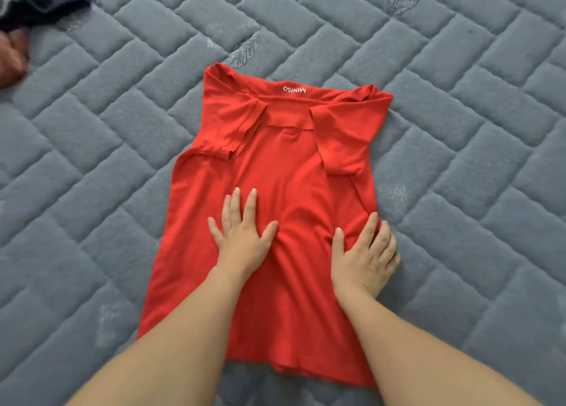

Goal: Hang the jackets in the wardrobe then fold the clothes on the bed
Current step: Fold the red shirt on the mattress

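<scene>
Red knit shirt lies flat mid-bed on the grey quilted brick-pattern mattress, both short sleeves folded inward, collar at the far end. Left hand pressed flat on the middle, fingers spread and straight. Right hand flat on the shirt's right edge, fingers extended, gripping nothing.
</scene>
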Available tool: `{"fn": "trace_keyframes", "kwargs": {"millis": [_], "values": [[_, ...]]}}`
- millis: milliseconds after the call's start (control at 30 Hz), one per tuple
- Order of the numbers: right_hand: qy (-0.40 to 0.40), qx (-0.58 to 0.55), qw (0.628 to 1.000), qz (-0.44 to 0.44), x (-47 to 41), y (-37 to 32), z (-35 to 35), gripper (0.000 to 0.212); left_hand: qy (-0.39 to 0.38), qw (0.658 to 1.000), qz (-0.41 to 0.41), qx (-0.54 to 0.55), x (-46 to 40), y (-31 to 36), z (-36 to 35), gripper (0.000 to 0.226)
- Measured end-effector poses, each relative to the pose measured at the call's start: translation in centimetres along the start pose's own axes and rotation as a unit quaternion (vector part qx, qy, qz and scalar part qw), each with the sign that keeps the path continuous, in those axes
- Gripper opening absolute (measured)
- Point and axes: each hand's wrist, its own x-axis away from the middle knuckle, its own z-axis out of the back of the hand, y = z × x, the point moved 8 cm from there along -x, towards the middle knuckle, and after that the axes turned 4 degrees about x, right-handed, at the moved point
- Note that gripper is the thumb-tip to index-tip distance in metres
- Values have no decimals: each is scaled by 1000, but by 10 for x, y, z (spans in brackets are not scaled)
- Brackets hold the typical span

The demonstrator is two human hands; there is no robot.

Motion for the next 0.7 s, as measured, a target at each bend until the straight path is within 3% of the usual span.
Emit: {"fn": "trace_keyframes", "kwargs": {"millis": [200,333,400,467,567,667,700], "values": [[-9,-65,978,-197,103,56,1,76,28,986,163,-18,96,-102,22,109],[-68,-49,951,-298,151,89,1,77,57,941,332,30,150,-152,40,124],[-145,-45,931,-333,164,99,-3,74,52,917,391,55,167,-176,47,112],[-200,-109,908,-351,167,94,-6,56,26,909,403,99,170,-189,53,84],[-199,-307,825,-430,164,70,-2,38,35,859,418,294,165,-184,65,46],[-214,-524,662,-491,144,32,9,24,36,759,413,501,143,-149,87,29],[-214,-561,627,-497,131,22,18,16,42,736,412,535,133,-135,98,25]]}}
